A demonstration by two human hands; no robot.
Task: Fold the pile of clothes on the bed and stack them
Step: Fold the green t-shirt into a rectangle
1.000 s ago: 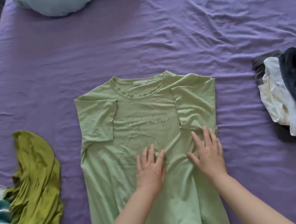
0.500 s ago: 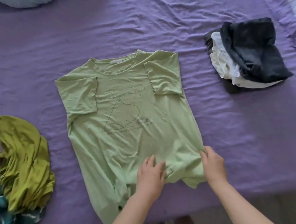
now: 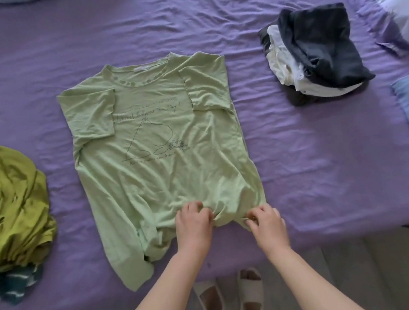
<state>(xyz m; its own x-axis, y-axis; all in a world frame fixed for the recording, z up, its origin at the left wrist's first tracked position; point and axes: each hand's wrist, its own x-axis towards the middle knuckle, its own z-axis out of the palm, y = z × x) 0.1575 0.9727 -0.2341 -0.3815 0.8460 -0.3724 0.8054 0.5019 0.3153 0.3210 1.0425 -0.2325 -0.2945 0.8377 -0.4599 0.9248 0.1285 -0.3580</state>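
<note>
Two hands, left (image 3: 193, 225) and right (image 3: 268, 220), each grip pinching one green T-shirt (image 3: 157, 144) hem

**A bedroom at home**

I stand at the edge of a bed (image 3: 303, 195) spread with a creased purple sheet (image 3: 209, 15). Pillows (image 3: 399, 0) lie at its far corners, household clothes sit in loose heaps (image 3: 12, 205) and a folded stack (image 3: 318, 49), and my sandalled feet (image 3: 251, 294) rest on a pale floor (image 3: 375, 275).

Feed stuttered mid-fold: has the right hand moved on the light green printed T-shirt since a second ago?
Yes. The right hand slid from beside the T-shirt's folded-in sleeve down to its bottom hem, which it now pinches.
</note>
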